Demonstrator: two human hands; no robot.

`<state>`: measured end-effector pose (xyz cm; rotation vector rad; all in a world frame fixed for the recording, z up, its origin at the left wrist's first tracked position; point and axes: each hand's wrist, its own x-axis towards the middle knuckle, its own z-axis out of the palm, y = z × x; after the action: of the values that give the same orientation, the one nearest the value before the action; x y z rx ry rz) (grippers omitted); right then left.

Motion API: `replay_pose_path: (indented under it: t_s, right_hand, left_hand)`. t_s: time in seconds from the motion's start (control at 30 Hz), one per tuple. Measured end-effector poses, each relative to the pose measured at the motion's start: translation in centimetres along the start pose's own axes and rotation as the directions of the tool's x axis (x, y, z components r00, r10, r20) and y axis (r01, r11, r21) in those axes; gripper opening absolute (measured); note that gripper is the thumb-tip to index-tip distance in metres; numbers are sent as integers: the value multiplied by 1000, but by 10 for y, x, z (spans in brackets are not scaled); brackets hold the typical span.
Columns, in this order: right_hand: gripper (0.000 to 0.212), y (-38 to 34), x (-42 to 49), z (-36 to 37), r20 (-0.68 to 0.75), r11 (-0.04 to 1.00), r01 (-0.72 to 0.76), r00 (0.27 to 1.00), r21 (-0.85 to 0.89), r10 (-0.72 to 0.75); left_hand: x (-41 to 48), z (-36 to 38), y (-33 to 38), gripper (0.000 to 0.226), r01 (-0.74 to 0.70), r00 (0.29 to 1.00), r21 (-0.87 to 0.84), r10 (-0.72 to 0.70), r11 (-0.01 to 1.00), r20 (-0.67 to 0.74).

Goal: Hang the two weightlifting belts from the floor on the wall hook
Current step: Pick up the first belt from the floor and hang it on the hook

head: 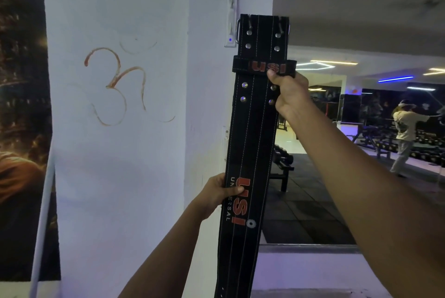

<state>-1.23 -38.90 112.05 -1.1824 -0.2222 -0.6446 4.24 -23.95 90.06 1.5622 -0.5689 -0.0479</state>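
R hand point(287, 91) raised gripping belt point(250, 143) top, L hand point(220, 193) lower

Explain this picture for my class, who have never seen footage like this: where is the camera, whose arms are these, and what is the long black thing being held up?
There is one picture, taken by a camera worn on a person's head, so the arms are that person's own. The long black thing is a weightlifting belt, held upright against a white wall. The right hand grips it near the top, beside the metal buckle. The left hand steadies it lower down. A white hook rail runs up the wall just behind the buckle. To the right is a gym room.
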Motion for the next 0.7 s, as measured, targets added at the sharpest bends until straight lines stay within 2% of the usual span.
replay_pose_path:
  t_s: [0.13,0.33,0.47,0.57,0.6,0.7]
  right_hand:
    - [18,-1,-1,-2,-1,1000,-1,1000,-14,1]
    - [16,2,-6,-10,9,999,4,1000,-37,-4]
    - [15,7,-8,-14,17,999,0,1000,-32,1]
    - [21,17,-12,-18,36,1000,-8,999,14,8]
    - [23,21,-14,-20,48,1000,-10,999,17,9]
    - [25,30,-21,-29,83,999,27,996,-36,-24]
  left_hand:
    - [6,0,23,27,-65,998,-74,64,995,-24]
    - [8,11,35,39,-81,995,-100,75,992,-63]
    - [19,17,81,30,-217,973,-232,190,948,-131]
    - [33,17,135,46,-318,942,-261,272,911,-199]
    - [37,19,149,45,-341,935,-232,302,911,-187]
    - [47,27,166,21,-389,908,-176,345,904,-237]
